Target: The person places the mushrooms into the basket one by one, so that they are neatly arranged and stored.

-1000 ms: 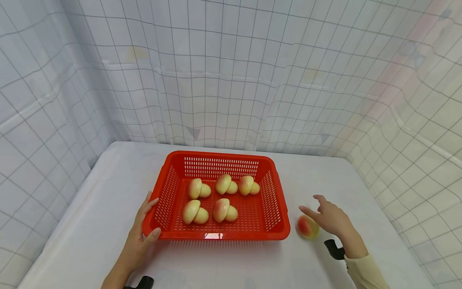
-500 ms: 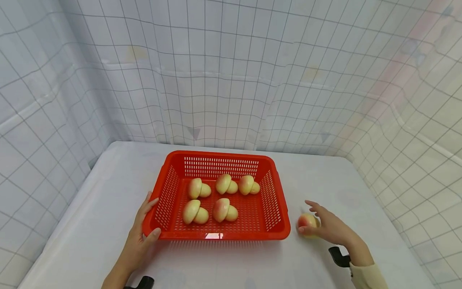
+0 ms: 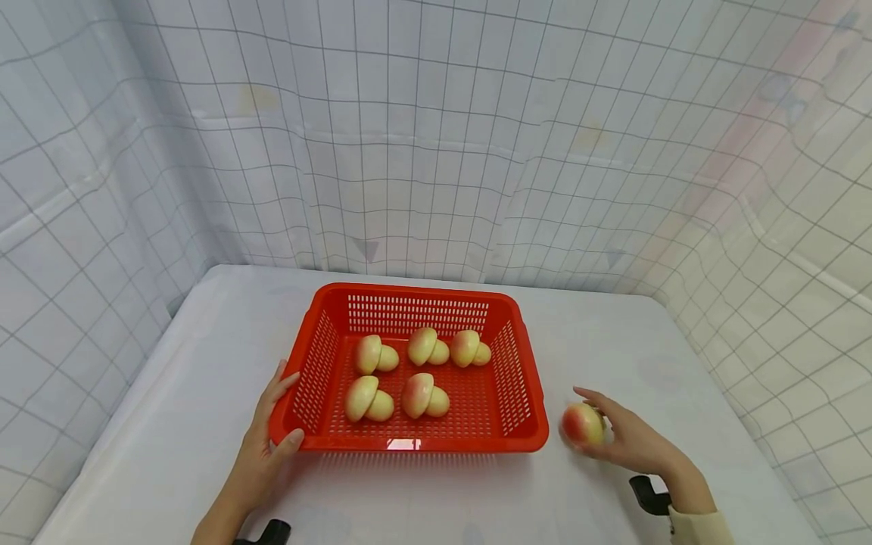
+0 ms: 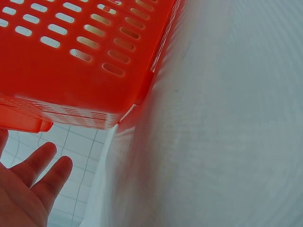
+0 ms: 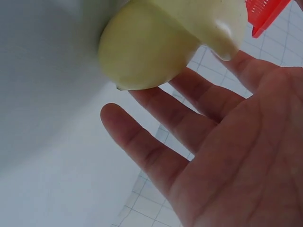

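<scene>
A red plastic basket [image 3: 422,445] with slotted walls stands mid-table. In it lie several toy mushrooms [image 3: 425,397], pale yellow with reddish caps. My left hand [image 3: 262,446] holds the basket's near left corner, thumb and a finger over the rim; in the left wrist view, two fingers [image 4: 54,177] stretch out below it. Right of the basket, my right hand [image 3: 633,443] grips another mushroom [image 3: 582,425] at the table surface, its red-yellow cap facing the basket. The right wrist view has this mushroom's stem [image 5: 147,52] up close, with the fingers [image 5: 189,92] against its far side.
A white cloth covers the table [image 3: 436,499]. White grid-patterned curtains [image 3: 422,151] hang behind it and along both sides. A black wrist mount [image 3: 650,496] sits on the right wrist, and another black mount [image 3: 272,532] on the left.
My right hand has come down from above the lone mushroom and closed around it, its wrist shifting right and nearer. The left hand and the basket look the same.
</scene>
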Available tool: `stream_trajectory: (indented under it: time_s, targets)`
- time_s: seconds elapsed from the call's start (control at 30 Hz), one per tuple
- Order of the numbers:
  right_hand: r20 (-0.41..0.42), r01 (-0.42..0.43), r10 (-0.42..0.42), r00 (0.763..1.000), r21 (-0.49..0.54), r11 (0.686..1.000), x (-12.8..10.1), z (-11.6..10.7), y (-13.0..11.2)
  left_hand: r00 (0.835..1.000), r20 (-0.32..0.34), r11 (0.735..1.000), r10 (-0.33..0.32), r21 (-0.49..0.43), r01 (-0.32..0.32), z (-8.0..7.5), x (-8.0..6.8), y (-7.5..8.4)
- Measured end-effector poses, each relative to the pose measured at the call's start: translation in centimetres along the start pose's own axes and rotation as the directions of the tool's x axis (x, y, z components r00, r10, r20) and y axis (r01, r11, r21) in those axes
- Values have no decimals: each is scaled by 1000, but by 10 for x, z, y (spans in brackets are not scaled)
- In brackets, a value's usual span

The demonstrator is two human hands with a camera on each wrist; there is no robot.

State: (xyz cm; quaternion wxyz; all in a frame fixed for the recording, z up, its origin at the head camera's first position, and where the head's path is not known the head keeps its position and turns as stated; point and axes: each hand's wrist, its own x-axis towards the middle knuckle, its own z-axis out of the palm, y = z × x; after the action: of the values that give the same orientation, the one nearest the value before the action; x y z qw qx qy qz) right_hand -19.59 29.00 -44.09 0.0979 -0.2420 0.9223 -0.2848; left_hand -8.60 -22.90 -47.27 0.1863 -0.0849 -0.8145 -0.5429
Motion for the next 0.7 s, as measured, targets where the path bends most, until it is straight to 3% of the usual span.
stream_trajectory:
  time_s: [0.23, 0.7]
  targets:
    - [3, 77, -77, 997, -33, 996, -3, 0, 2, 1000, 11, 1000, 5, -6, -5, -1, 1, -2]
    - [-34, 28, -28, 999, 5, 1000, 0, 6, 4, 1000, 7, 1000, 2, -17, -2, 0, 1, 1]
